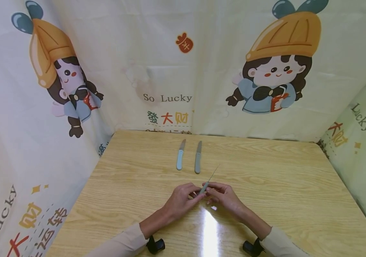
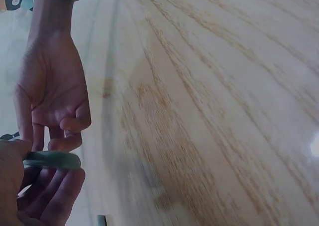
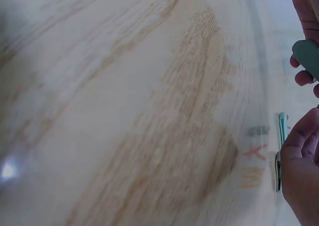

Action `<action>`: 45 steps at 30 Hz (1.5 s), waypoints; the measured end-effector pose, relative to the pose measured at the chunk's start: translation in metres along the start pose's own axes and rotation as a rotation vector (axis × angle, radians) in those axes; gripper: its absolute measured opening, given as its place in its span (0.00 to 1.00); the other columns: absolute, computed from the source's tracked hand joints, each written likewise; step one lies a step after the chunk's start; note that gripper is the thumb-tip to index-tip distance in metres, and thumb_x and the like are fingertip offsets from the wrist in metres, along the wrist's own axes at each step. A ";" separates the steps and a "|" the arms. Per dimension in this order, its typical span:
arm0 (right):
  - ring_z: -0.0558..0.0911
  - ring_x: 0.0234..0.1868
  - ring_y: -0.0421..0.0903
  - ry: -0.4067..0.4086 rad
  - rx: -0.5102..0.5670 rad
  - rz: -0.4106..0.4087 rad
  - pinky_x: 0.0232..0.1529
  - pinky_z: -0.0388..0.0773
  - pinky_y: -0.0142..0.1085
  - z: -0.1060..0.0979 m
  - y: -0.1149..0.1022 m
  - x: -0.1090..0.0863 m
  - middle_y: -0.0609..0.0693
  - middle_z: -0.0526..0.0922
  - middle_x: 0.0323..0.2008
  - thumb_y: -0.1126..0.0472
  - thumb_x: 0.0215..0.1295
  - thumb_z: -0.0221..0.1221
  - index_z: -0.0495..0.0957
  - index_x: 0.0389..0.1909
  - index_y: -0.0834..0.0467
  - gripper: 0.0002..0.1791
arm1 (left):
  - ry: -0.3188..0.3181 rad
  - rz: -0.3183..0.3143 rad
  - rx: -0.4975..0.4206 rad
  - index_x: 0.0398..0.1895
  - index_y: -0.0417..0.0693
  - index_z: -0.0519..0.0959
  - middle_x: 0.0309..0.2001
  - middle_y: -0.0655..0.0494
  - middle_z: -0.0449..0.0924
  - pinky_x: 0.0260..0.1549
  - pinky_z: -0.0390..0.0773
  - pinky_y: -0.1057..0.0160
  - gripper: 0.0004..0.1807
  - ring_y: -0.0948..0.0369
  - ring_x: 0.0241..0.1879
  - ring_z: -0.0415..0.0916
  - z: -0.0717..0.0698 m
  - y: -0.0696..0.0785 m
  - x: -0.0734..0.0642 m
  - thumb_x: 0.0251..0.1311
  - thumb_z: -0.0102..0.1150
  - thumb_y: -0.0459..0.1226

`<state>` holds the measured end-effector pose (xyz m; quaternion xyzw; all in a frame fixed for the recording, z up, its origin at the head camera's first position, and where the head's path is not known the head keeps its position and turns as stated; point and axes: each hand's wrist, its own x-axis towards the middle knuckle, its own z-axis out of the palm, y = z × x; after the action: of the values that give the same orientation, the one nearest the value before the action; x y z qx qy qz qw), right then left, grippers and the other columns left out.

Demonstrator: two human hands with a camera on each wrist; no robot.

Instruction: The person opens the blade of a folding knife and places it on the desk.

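Observation:
A small knife with a grey-green handle (image 1: 204,187) is held between both hands over the table, its thin blade slanting up and away to the right. My left hand (image 1: 181,200) grips the rear of the handle between thumb and fingers; its rounded butt (image 2: 60,160) shows in the left wrist view. My right hand (image 1: 226,200) pinches the front of the handle near the blade with thumb and fingertips. In the right wrist view the right hand (image 3: 301,161) is partly cut off by the frame's edge, below the handle (image 3: 306,55).
Beyond the hands, a light-blue-handled knife (image 1: 179,159) and a grey-handled knife (image 1: 197,162) lie side by side, blades pointing away. The wood-grain table (image 1: 282,178) meets a printed curtain (image 1: 212,71) at the back and sides. Light glares off the tabletop near the front.

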<state>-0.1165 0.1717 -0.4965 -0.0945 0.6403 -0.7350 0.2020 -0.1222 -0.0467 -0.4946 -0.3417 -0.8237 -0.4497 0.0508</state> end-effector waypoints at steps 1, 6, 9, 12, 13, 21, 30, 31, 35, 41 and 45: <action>0.83 0.47 0.46 0.012 -0.004 0.000 0.46 0.83 0.42 0.000 0.000 0.000 0.55 0.83 0.49 0.60 0.78 0.57 0.67 0.66 0.78 0.28 | -0.005 -0.005 -0.015 0.44 0.42 0.87 0.36 0.58 0.83 0.35 0.79 0.75 0.08 0.71 0.34 0.81 0.000 0.000 0.001 0.70 0.64 0.36; 0.83 0.47 0.46 0.055 -0.021 0.000 0.46 0.83 0.42 0.002 0.000 0.001 0.55 0.84 0.45 0.60 0.77 0.58 0.73 0.60 0.76 0.23 | -0.038 -0.100 -0.160 0.46 0.42 0.87 0.40 0.55 0.86 0.31 0.81 0.73 0.09 0.69 0.34 0.83 0.001 0.002 0.002 0.72 0.61 0.37; 0.83 0.47 0.46 0.048 -0.016 0.000 0.47 0.83 0.42 0.000 -0.001 0.001 0.54 0.84 0.45 0.59 0.78 0.57 0.73 0.60 0.75 0.23 | -0.055 -0.214 -0.306 0.48 0.43 0.87 0.41 0.56 0.87 0.26 0.81 0.69 0.12 0.67 0.31 0.84 0.000 0.005 0.002 0.73 0.60 0.40; 0.83 0.48 0.47 0.049 -0.002 -0.004 0.49 0.82 0.44 -0.003 -0.005 0.001 0.54 0.84 0.46 0.58 0.78 0.56 0.72 0.62 0.76 0.25 | -0.056 -0.311 -0.418 0.48 0.44 0.87 0.39 0.57 0.87 0.26 0.83 0.61 0.15 0.62 0.29 0.85 -0.002 0.006 0.001 0.75 0.57 0.44; 0.83 0.48 0.47 0.057 -0.002 -0.003 0.50 0.82 0.44 -0.004 -0.008 0.002 0.54 0.84 0.46 0.58 0.78 0.56 0.72 0.62 0.76 0.25 | -0.053 -0.332 -0.439 0.48 0.43 0.86 0.38 0.56 0.87 0.27 0.84 0.58 0.16 0.60 0.30 0.85 -0.002 0.006 0.000 0.75 0.57 0.44; 0.82 0.40 0.48 0.240 -0.176 0.046 0.46 0.82 0.41 -0.017 -0.027 0.016 0.53 0.84 0.38 0.55 0.75 0.60 0.79 0.53 0.71 0.21 | -0.038 -0.382 -0.388 0.43 0.35 0.84 0.30 0.54 0.83 0.30 0.84 0.57 0.15 0.48 0.30 0.84 -0.008 0.002 -0.010 0.76 0.55 0.40; 0.82 0.44 0.55 0.292 -0.468 0.005 0.44 0.78 0.44 -0.038 -0.031 0.048 0.55 0.86 0.39 0.58 0.76 0.58 0.83 0.47 0.70 0.17 | -0.078 -0.419 -0.389 0.41 0.35 0.84 0.28 0.56 0.84 0.31 0.83 0.61 0.13 0.49 0.30 0.84 -0.010 0.002 -0.015 0.75 0.56 0.37; 0.81 0.45 0.55 0.294 -0.485 0.004 0.44 0.78 0.43 -0.040 -0.031 0.052 0.57 0.86 0.39 0.59 0.76 0.58 0.83 0.48 0.71 0.17 | -0.083 -0.422 -0.382 0.40 0.35 0.84 0.28 0.56 0.84 0.30 0.82 0.63 0.13 0.50 0.30 0.84 -0.010 0.002 -0.015 0.75 0.56 0.37; 0.77 0.32 0.47 0.322 -0.577 0.025 0.32 0.72 0.35 -0.048 -0.031 0.067 0.57 0.85 0.36 0.61 0.76 0.57 0.84 0.47 0.72 0.16 | -0.099 -0.428 -0.358 0.38 0.37 0.84 0.27 0.56 0.84 0.29 0.80 0.67 0.12 0.52 0.29 0.84 -0.008 0.001 -0.016 0.74 0.57 0.37; 0.68 0.25 0.43 0.332 -0.676 0.052 0.27 0.65 0.35 -0.060 -0.030 0.084 0.57 0.84 0.33 0.61 0.77 0.54 0.84 0.45 0.72 0.17 | -0.118 -0.427 -0.360 0.38 0.37 0.84 0.28 0.54 0.84 0.29 0.79 0.67 0.12 0.54 0.29 0.84 -0.008 0.001 -0.017 0.74 0.58 0.37; 0.67 0.22 0.42 0.340 -0.729 0.089 0.24 0.64 0.35 -0.067 -0.027 0.093 0.55 0.84 0.32 0.60 0.77 0.54 0.85 0.44 0.71 0.18 | -0.147 -0.428 -0.366 0.38 0.38 0.84 0.28 0.54 0.84 0.30 0.79 0.67 0.12 0.55 0.29 0.84 -0.009 0.002 -0.017 0.73 0.58 0.38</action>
<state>-0.2314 0.1962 -0.4917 -0.0090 0.8867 -0.4557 0.0780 -0.1102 -0.0616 -0.4938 -0.1954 -0.7836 -0.5654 -0.1678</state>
